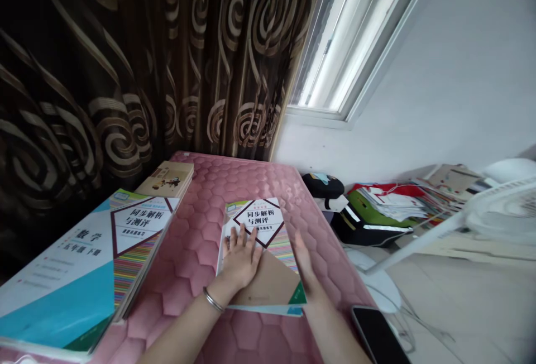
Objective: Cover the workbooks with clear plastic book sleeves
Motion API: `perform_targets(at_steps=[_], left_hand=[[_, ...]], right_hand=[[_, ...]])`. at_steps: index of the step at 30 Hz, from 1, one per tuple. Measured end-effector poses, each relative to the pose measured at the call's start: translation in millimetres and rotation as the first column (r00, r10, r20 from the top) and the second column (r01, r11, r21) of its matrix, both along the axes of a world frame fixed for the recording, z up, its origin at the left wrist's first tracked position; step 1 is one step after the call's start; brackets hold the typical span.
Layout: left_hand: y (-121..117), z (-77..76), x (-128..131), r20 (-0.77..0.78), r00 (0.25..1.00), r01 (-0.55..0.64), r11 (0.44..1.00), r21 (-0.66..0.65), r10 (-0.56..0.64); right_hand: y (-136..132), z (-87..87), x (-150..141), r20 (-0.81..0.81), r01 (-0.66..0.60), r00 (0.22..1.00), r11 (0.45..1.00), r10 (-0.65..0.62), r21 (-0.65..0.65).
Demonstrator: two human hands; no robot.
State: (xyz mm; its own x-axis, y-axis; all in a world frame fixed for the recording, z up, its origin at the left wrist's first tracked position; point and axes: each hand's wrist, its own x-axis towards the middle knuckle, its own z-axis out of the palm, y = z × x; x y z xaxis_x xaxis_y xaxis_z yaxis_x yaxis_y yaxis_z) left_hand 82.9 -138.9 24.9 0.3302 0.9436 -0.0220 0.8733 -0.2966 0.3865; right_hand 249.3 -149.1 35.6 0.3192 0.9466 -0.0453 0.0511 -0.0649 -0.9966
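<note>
A workbook [268,272] with a brown, white and striped cover lies in the middle of the pink quilted surface, on top of at least one blue-edged book [288,311]. My left hand [240,258], a silver bangle on its wrist, rests flat on the cover with the fingers spread. Along the book's right edge stands my right hand [305,260], its fingers stretched out and the palm side against the pages. To the left lie larger workbooks [62,274] with a blue and white cover, and behind them a stack of tan notebooks [165,178].
A dark phone [379,333] lies at the front right edge of the pink mattress [201,230]. Beyond that edge stand a white fan [422,247], a black pencil case [322,185] and a box piled with papers [372,219]. A patterned curtain [209,62] hangs behind.
</note>
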Motion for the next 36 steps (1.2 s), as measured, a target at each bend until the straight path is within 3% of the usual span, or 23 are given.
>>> perform_targets(at_steps=[6, 9, 12, 15, 17, 20, 24, 27, 30, 36], left_hand=[[1, -32.1, 5, -0.101, 0.995, 0.017, 0.991, 0.134, -0.004], [-1, -35.9, 7, -0.119, 0.993, 0.022, 0.986, 0.164, -0.002], [-1, -28.9, 2, -0.102, 0.994, -0.011, 0.981, 0.195, 0.032], [3, -16.4, -11, -0.09, 0.972, -0.191, 0.954, 0.23, 0.216], [8, -8.7, -22, -0.101, 0.937, -0.313, 0.931, 0.187, 0.335], [17, -2.9, -34, -0.087, 0.925, -0.366, 0.929, 0.052, 0.369], [25, -4.8, -33, -0.059, 0.934, -0.355, 0.934, -0.043, 0.353], [28, -4.6, -32, -0.033, 0.939, -0.343, 0.939, -0.03, 0.342], [30, 1.1, -39, -0.002, 0.96, -0.278, 0.96, 0.023, 0.278], [22, 3.8, -50, -0.149, 0.954, -0.238, 0.96, 0.15, 0.26]], right_hand=[[4, -22.6, 24, -0.241, -0.115, 0.966, 0.991, 0.095, -0.071], [8, -35.9, 29, -0.07, 0.007, 0.997, 0.999, -0.01, -0.038], [10, -41.3, 31, 0.128, 0.083, 0.989, 0.996, -0.079, -0.028], [8, -40.8, 35, 0.225, 0.057, 0.973, 0.996, -0.041, -0.065], [5, -40.4, 38, 0.303, 0.008, 0.953, 0.997, 0.017, -0.081], [-2, -41.4, 40, 0.493, -0.016, 0.867, 0.994, 0.069, -0.112], [-14, -40.8, 32, 0.728, 0.026, 0.678, 0.987, 0.101, -0.161], [-21, -36.9, 22, 0.804, 0.06, 0.575, 0.972, 0.152, -0.227], [-25, -33.6, 14, 0.819, 0.071, 0.55, 0.968, 0.164, -0.241], [-26, -37.4, 1, 0.877, 0.053, 0.458, 0.98, 0.146, -0.191]])
